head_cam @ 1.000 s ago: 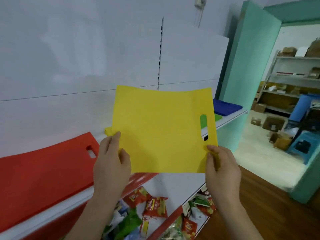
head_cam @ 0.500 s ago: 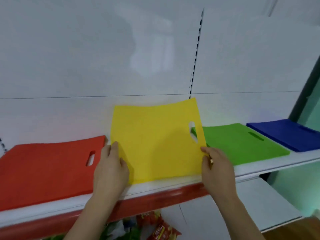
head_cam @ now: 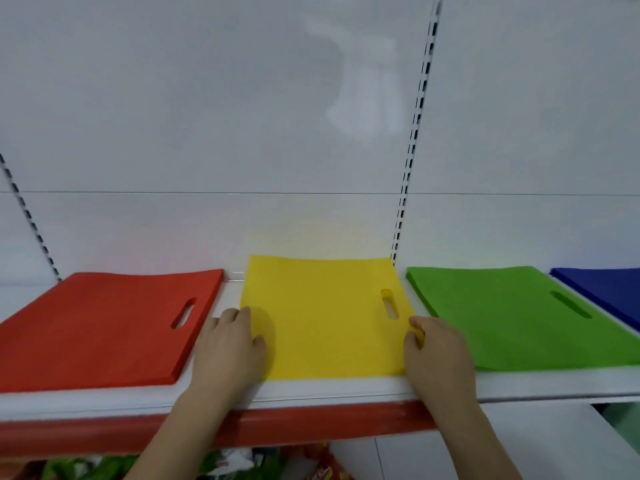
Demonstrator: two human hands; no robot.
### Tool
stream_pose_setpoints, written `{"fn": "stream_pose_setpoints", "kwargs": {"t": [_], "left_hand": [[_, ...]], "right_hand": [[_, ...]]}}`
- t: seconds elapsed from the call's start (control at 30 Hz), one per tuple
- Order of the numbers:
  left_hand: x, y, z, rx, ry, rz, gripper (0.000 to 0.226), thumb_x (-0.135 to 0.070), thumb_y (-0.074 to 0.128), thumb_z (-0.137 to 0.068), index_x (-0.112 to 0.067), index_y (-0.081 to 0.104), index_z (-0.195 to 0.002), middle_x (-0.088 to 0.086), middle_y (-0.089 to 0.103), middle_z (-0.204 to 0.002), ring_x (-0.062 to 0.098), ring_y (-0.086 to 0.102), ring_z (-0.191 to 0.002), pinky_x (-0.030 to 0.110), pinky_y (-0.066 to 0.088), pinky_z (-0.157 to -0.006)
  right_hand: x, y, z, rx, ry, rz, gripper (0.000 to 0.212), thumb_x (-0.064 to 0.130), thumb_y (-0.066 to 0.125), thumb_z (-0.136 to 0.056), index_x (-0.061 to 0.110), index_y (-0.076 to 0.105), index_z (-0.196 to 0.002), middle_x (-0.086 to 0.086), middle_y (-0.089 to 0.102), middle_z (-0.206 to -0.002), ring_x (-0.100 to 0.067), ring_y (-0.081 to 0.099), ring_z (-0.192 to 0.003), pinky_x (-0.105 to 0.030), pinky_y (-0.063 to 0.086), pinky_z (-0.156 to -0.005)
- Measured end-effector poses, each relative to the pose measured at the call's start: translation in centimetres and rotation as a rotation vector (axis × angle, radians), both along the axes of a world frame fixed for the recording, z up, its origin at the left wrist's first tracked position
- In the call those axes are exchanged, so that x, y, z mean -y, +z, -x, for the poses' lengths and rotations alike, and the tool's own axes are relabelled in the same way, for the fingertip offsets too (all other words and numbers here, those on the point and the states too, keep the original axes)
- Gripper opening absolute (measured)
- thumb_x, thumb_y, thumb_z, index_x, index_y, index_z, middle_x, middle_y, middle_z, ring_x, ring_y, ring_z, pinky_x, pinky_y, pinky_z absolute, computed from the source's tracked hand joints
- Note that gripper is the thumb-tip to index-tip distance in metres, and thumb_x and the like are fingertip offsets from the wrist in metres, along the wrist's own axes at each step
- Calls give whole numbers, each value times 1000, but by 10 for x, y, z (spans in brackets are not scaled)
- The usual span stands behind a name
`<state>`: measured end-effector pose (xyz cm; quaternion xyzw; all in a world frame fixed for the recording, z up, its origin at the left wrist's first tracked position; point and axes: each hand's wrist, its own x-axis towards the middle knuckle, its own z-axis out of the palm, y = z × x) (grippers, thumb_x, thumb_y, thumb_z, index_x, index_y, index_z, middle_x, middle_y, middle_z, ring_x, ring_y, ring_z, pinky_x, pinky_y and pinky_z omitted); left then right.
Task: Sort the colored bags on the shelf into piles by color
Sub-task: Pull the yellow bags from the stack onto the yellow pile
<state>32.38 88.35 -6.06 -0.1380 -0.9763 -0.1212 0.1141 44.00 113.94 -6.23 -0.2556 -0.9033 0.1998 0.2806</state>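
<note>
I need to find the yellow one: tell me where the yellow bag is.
In the head view the yellow bag lies flat mid-shelf, between the red pile on its left and the green pile on its right, both hands at its near corners.

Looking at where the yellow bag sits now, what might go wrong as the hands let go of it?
The yellow bag lies close to the shelf's front edge, so a trailing left hand or right hand could drag it off. Its right side nearly meets the green pile; a nudge might overlap the two colours.

Bright, even light; soft blur, wide-angle bowing at edges.
</note>
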Motion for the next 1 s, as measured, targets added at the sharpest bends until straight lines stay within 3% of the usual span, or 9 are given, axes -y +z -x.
{"fn": "stream_pose_setpoints", "kwargs": {"t": [0.13, 0.23, 0.33, 0.43, 0.67, 0.8, 0.9, 1.0], "left_hand": [[2, -5, 0, 18, 55, -11, 37, -38, 52, -91, -15, 59, -119, 6, 57, -124, 33, 50, -108, 40, 44, -87], [8, -12, 4, 7, 59, -23, 28, -40, 50, -89, -17, 62, -100, 4, 58, -111, 31, 50, -99, 39, 45, -82], [13, -15, 9, 16, 21, 8, 30, -47, 38, -85, -22, 55, -81, -2, 56, -89, 26, 52, -87, 37, 44, -79], [15, -14, 10, 21, 17, 21, 27, -45, 42, -88, -24, 47, -72, -8, 46, -74, 22, 46, -76, 34, 42, -77], [12, -7, 4, 47, 0, 43, 41, -57, 38, -93, -22, 59, -93, -4, 62, -91, 22, 44, -83, 32, 38, -87], [10, 1, -1, 25, -20, 30, 38, -52, 38, -95, -19, 59, -94, -3, 60, -85, 22, 46, -76, 35, 38, -95], [12, 8, -1, 74, 16, 23, 54, -51, 44, -96, -15, 48, -136, 6, 63, -123, 29, 55, -109, 35, 35, -100], [16, 4, -1, 35, 35, -93, 62, -48, 53, -91, -15, 45, -142, 9, 55, -137, 34, 52, -118, 41, 39, -99]], "right_hand": [[-2, 1, 0, 43, -8, -4, 36, 23, 53, -93, 10, 63, -125, -6, 63, -121, -26, 55, -109, -37, 45, -95], [-1, 3, -2, 65, -9, -18, 29, 24, 54, -92, 8, 68, -112, -5, 64, -112, -24, 56, -97, -35, 46, -88], [1, 6, -5, 99, -24, -43, 24, 26, 53, -92, 9, 69, -96, -5, 64, -99, -22, 55, -86, -33, 44, -78], [4, 11, -8, 142, -18, -56, 28, 31, 50, -94, 11, 69, -98, -4, 67, -94, -22, 58, -85, -33, 45, -78], [8, 15, -7, 201, -1, -55, 34, 39, 49, -95, 17, 65, -115, -2, 68, -108, -23, 57, -96, -32, 40, -86], [6, 11, -5, 212, 0, -18, 39, 40, 48, -94, 19, 62, -123, -1, 66, -115, -24, 55, -103, -33, 43, -88], [6, 9, -6, 190, 11, 8, 39, 38, 49, -94, 18, 61, -125, -1, 63, -122, -25, 53, -109, -34, 44, -90], [6, 10, -10, 112, 12, -5, 43, 35, 52, -95, 16, 57, -133, -4, 53, -138, -26, 45, -125, -35, 36, -104]]}}
